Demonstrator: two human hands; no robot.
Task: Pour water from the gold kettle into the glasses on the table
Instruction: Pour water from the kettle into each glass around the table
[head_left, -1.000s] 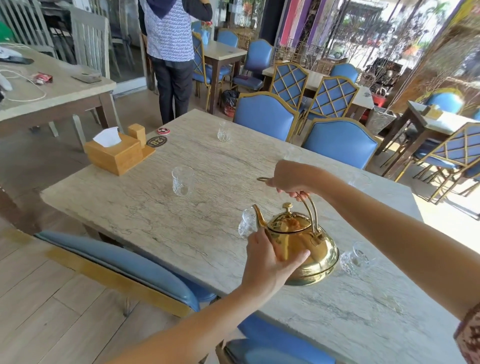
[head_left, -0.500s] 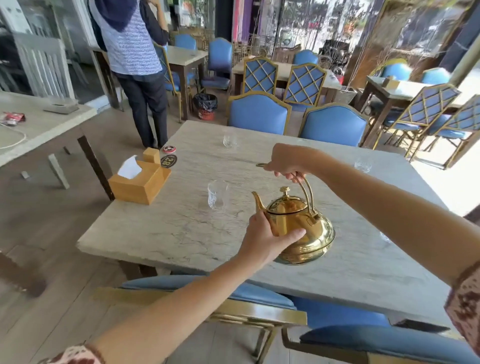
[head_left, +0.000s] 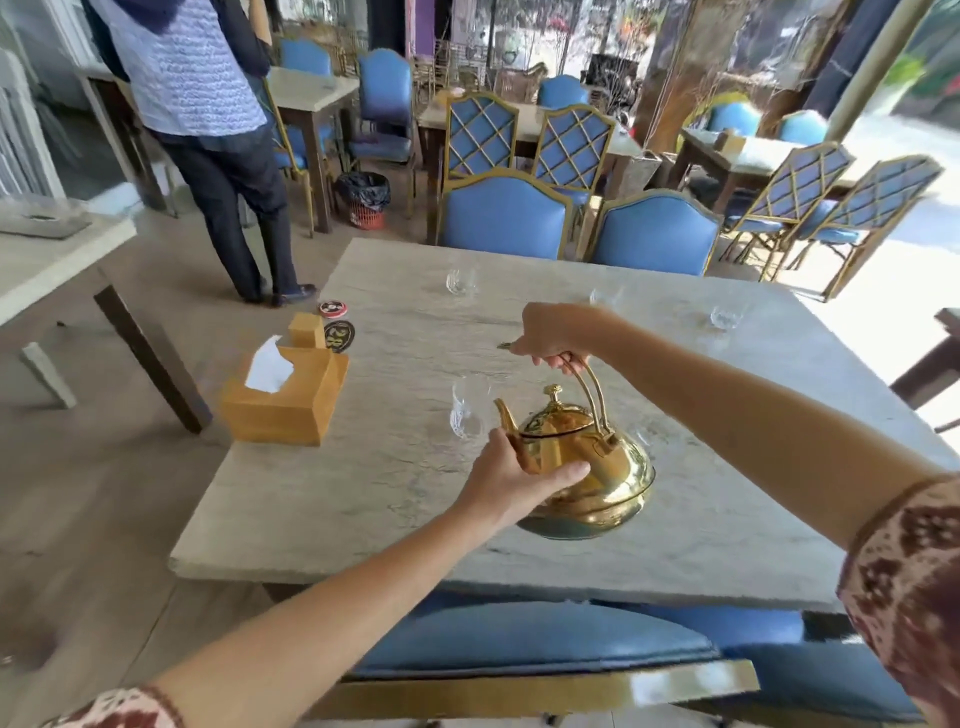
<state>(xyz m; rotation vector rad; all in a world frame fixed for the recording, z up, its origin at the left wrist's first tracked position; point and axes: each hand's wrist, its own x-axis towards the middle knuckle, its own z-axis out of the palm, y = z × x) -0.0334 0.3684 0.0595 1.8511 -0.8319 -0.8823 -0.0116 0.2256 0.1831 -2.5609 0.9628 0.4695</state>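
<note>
The gold kettle (head_left: 597, 467) hangs above the marble table (head_left: 389, 493), tilted a little with its spout toward the left. My right hand (head_left: 550, 335) grips the top of its arched handle. My left hand (head_left: 511, 475) presses against the kettle's body just below the spout. A clear glass (head_left: 467, 410) stands right beside the spout tip. Three more glasses stand farther back: one (head_left: 460, 281) at the far left, one (head_left: 605, 297) partly behind my right hand, one (head_left: 724, 316) at the far right.
A wooden tissue box (head_left: 283, 397) sits at the table's left edge with two round coasters (head_left: 337, 319) behind it. Blue chairs stand at the far side (head_left: 571, 223) and the near side (head_left: 519, 639). A person (head_left: 208, 130) stands at the left rear.
The view has pulled back and swung left. The kettle, held in both hands, has moved away from the near glasses and its spout now sits beside the glass at mid-table.
</note>
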